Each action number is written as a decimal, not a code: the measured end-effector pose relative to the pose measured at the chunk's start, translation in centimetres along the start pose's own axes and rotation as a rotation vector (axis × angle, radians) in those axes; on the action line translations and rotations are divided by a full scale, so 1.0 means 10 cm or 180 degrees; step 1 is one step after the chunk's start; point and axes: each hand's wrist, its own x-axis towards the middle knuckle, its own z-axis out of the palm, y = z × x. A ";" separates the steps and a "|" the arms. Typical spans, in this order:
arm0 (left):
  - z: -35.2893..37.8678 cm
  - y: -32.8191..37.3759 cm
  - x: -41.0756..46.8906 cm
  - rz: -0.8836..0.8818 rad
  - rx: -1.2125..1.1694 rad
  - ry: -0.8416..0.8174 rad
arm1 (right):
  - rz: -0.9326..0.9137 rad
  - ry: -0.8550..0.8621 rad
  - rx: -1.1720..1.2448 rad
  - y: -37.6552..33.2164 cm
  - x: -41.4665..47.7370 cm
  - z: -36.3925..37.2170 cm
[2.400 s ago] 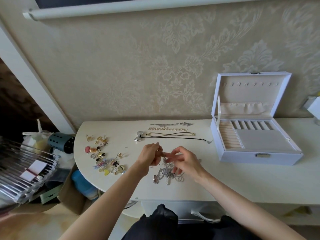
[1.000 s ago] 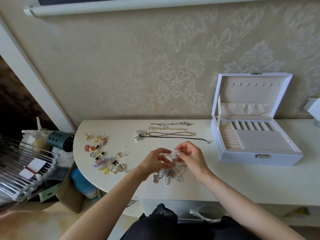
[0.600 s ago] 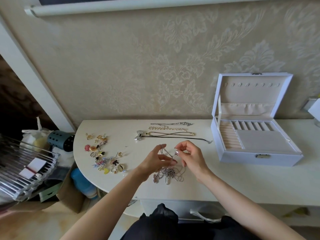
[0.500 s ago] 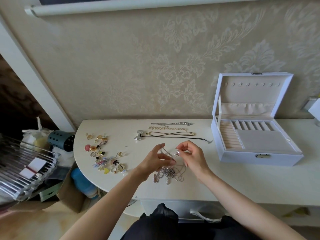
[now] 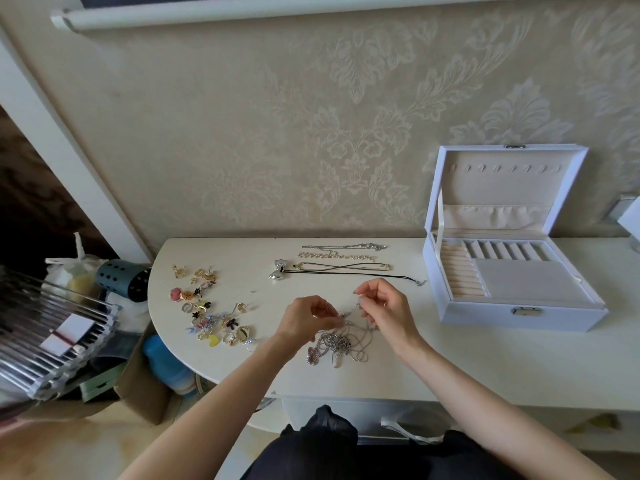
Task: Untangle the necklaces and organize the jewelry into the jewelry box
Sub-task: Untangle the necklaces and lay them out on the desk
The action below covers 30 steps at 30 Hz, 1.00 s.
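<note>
Head view, my left hand (image 5: 304,318): raised just above the table, thumb and fingers curled in and pinching a fine strand drawn up out of the knot.
Head view, my right hand (image 5: 388,310): close beside the left, fingertips nipping the same stretch of chain. The other fingers are loosely bent and hold nothing else.
Tangle of silver chains (image 5: 337,344): lies on the table (image 5: 450,362) at the near edge, directly under and between my hands. A strand or two rises from it to my fingers.
How it handles: I judge it very light, limp and slippery. The thin links look easy to kink or snap if I tug.
Where to hold: best by a clasp or a free end, I think, with two close pinches. I would loosen the loops rather than pull the knot tighter.
Straightened necklaces (image 5: 343,263): laid in rows at the far side of the table, one with a silver bow pendant (image 5: 278,274) at its left end.
Rings and earrings (image 5: 207,306): scattered in a loose cluster to the left, well apart from the knot.
Jewelry box (image 5: 519,318): on the right, lid standing open. I see no jewelry in its compartments.
Progress: sorting into the box has not begun, as far as I can tell.
</note>
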 end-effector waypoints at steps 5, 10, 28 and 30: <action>0.03 0.02 0.01 0.0012 0.0133 -0.0214 | 0.0084 -0.0063 0.0254 -0.04 0.03 0.00; 0.04 0.04 0.01 -0.0125 -0.0089 -0.0012 | 0.0207 -0.0059 0.0481 -0.04 0.04 0.00; 0.06 0.07 -0.04 0.0007 -0.0496 -0.0431 | 0.0284 -0.0066 -0.0058 0.02 0.04 0.00; 0.06 0.08 -0.04 -0.0037 -0.0533 -0.0458 | 0.0271 -0.0093 -0.0256 0.01 0.03 0.01</action>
